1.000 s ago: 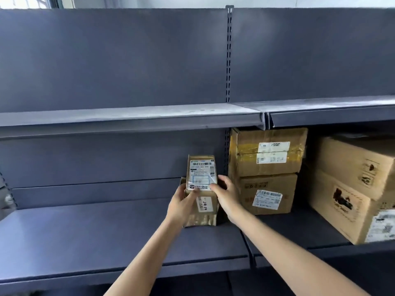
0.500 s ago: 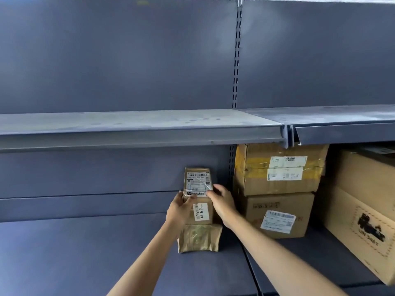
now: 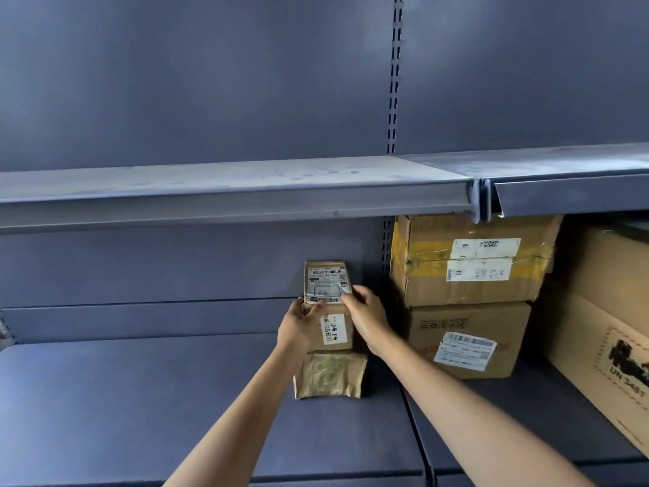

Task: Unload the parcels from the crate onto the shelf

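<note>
Both forearms reach in from six o'clock across the dark lower shelf (image 3: 140,398). Nearest on that shelf, at about six o'clock from the hands, lies a taped brown packet (image 3: 330,376), flat on the shelf. A small labelled box (image 3: 336,332) sits on top of it, and the top parcel (image 3: 326,282), a slim box with a barcode label, sits on that, making a three-high stack just in front of the back panel.

The left hand (image 3: 300,326) grips the stack's left side at nine o'clock, its thumb curled onto the front where the top parcel meets the box below. The right hand (image 3: 367,316) holds the right side at three o'clock, fingers bent round the lower corner of the top parcel.

Just beside the stack at three o'clock stand two bigger cartons, one upon the other: a lower carton (image 3: 470,340) with a tilted label and an upper carton (image 3: 474,260) with yellow tape. Farther toward three o'clock a large printed carton (image 3: 604,363) runs off the edge. At twelve o'clock the upper shelf (image 3: 228,191) overhangs all of them, close above the yellow-taped carton.
</note>
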Action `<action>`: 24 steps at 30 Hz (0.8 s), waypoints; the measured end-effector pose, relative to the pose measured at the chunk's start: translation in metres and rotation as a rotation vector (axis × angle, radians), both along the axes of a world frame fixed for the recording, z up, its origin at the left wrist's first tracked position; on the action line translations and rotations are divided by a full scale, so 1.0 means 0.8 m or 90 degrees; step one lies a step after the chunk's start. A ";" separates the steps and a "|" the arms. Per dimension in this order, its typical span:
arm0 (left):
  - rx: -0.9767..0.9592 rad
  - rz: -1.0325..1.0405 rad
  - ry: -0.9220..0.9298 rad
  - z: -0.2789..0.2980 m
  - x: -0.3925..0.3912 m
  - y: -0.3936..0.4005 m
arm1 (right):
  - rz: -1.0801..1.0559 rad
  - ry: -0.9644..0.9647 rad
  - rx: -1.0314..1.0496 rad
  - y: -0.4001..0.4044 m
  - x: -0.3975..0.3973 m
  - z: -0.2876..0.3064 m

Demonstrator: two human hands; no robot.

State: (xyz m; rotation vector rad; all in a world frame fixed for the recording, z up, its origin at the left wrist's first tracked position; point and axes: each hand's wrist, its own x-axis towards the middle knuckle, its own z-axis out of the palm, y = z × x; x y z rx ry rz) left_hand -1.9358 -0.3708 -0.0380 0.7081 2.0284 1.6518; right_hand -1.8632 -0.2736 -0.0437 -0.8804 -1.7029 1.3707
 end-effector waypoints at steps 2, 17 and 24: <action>-0.001 0.005 -0.003 -0.001 0.001 0.000 | 0.005 -0.005 -0.002 -0.001 0.001 0.000; 0.012 0.016 0.018 -0.007 0.006 -0.007 | 0.029 0.034 -0.050 -0.001 0.020 -0.004; -0.043 -0.026 0.100 -0.012 0.009 -0.050 | 0.064 0.001 -0.019 -0.020 0.061 -0.006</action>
